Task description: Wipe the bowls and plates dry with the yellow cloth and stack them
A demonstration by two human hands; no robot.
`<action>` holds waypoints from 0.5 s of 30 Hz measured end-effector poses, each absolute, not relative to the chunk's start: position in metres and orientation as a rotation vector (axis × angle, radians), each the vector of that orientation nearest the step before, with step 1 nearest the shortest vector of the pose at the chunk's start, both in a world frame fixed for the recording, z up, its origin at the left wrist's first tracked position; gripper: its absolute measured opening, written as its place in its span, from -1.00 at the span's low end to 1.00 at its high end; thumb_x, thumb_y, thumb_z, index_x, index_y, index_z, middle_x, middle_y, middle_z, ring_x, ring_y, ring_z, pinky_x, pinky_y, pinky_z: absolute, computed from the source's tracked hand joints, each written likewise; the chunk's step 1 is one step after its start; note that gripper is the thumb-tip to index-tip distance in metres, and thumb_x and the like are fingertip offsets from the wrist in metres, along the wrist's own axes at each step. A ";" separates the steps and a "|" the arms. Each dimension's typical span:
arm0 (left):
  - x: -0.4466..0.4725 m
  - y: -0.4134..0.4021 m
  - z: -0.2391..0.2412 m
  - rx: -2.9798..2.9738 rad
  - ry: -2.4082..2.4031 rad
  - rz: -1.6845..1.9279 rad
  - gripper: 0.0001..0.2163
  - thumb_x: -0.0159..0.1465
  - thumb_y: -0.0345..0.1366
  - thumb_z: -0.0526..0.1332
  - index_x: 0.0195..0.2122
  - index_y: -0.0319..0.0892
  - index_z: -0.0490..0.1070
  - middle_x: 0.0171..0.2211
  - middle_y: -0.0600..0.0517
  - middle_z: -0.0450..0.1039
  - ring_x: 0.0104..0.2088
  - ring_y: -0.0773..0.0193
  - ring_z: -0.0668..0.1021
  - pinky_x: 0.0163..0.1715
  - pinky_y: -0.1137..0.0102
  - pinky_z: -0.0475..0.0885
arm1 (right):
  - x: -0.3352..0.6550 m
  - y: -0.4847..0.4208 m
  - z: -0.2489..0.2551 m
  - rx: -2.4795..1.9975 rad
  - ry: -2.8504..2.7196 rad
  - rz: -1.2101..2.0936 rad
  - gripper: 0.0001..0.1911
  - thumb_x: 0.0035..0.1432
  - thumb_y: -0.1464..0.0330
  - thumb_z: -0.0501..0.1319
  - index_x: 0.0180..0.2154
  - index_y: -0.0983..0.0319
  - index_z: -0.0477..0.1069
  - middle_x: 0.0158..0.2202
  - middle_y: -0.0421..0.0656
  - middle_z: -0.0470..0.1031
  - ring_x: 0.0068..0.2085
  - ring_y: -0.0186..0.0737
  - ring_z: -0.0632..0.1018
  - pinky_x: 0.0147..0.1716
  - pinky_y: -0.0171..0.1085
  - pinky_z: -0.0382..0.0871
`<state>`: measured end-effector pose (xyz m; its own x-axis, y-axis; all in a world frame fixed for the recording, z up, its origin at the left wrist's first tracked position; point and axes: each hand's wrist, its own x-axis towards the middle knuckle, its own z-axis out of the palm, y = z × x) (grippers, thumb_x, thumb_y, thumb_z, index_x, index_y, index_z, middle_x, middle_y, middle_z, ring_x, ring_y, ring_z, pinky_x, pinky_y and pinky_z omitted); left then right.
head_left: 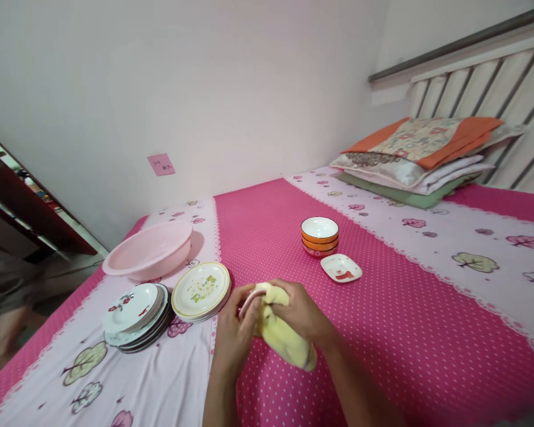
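Note:
Held up over the bed, a small dish [251, 300] shows mostly as a pale, pinkish-brown rim seen nearly edge-on. My left hand [237, 323] grips it, fingers behind and thumb in front. My right hand [299, 311] is closed on a yellow cloth [285, 341], which presses against the dish and hangs down below the fingers. The cloth and fingers hide most of the dish. Beyond my right hand, a white square dish [342, 268] with a red picture lies before a stack of orange bowls [320, 237] with white insides.
Left of my hands are a stack of yellow-rimmed plates [201, 292], a stack of flowered, dark-edged plates [136, 314] and a pink basin [149, 252]. Folded bedding and a cushion [420, 142] lie by the headboard [485, 89]. A person's leg [6, 332] shows at the far left.

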<state>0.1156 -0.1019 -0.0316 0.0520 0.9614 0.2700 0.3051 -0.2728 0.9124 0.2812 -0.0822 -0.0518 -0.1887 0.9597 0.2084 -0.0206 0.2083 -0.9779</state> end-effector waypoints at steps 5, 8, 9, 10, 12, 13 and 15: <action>0.120 -0.102 -0.039 1.640 1.325 1.214 -0.66 0.34 0.03 0.24 -0.10 -0.16 0.49 -0.32 0.01 0.59 -0.29 0.13 0.59 -0.25 0.31 0.45 | 0.292 -0.087 -0.045 -0.964 -1.638 1.152 -0.66 -0.03 0.58 0.19 -0.21 0.23 0.56 -0.34 -0.26 0.57 -0.31 -0.27 0.53 -0.34 -0.36 0.34; 0.122 -0.102 -0.040 1.628 1.338 1.337 -0.64 0.35 0.01 0.23 -0.03 -0.15 0.52 -0.19 -0.03 0.63 -0.18 0.11 0.61 -0.17 0.30 0.46 | 0.286 -0.083 -0.047 -0.947 -1.497 1.213 -0.67 -0.03 0.53 0.24 -0.17 0.24 0.56 -0.29 -0.22 0.59 -0.27 -0.24 0.55 -0.31 -0.34 0.38; 0.123 -0.102 -0.040 1.617 1.345 1.394 -0.65 0.36 0.01 0.23 -0.04 -0.15 0.55 -0.12 -0.05 0.63 -0.12 0.10 0.61 -0.13 0.30 0.46 | 0.283 -0.081 -0.048 -0.937 -1.432 1.234 -0.68 -0.03 0.50 0.27 -0.16 0.24 0.55 -0.28 -0.21 0.60 -0.27 -0.23 0.55 -0.30 -0.33 0.40; 0.123 -0.102 -0.040 1.600 1.360 1.462 -0.65 0.37 0.01 0.22 -0.06 -0.14 0.57 -0.06 -0.06 0.62 -0.07 0.09 0.60 -0.08 0.30 0.46 | 0.278 -0.080 -0.049 -0.919 -1.354 1.266 -0.69 -0.02 0.48 0.28 -0.16 0.24 0.55 -0.28 -0.20 0.60 -0.27 -0.21 0.56 -0.30 -0.32 0.41; 0.126 -0.103 -0.040 1.549 1.409 1.616 -0.66 0.40 -0.01 0.18 -0.11 -0.12 0.63 0.03 -0.06 0.59 0.02 0.09 0.58 0.01 0.31 0.42 | 0.265 -0.080 -0.051 -0.838 -1.167 1.370 -0.67 -0.02 0.43 0.32 -0.13 0.23 0.54 -0.27 -0.19 0.61 -0.27 -0.18 0.58 -0.29 -0.29 0.44; 0.129 -0.104 -0.041 1.516 1.432 1.700 -0.66 0.43 -0.02 0.15 -0.14 -0.11 0.64 0.04 -0.05 0.58 0.05 0.10 0.56 0.04 0.31 0.40 | 0.256 -0.081 -0.052 -0.781 -1.058 1.434 -0.65 -0.03 0.41 0.34 -0.12 0.23 0.54 -0.28 -0.19 0.62 -0.27 -0.17 0.60 -0.29 -0.28 0.46; 0.134 -0.106 -0.042 1.415 1.454 1.889 -0.65 0.47 -0.06 0.10 -0.16 -0.09 0.65 0.01 -0.02 0.58 0.05 0.13 0.55 0.07 0.32 0.39 | 0.237 -0.085 -0.054 -0.647 -0.836 1.559 -0.63 -0.05 0.38 0.37 -0.12 0.22 0.53 -0.29 -0.19 0.63 -0.29 -0.16 0.61 -0.26 -0.26 0.48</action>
<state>0.1343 -0.1060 -0.0420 -0.4291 0.7635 0.4826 0.2714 -0.4006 0.8751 0.2370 -0.0851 -0.0540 -0.1534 0.9869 0.0509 -0.5879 -0.0498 -0.8074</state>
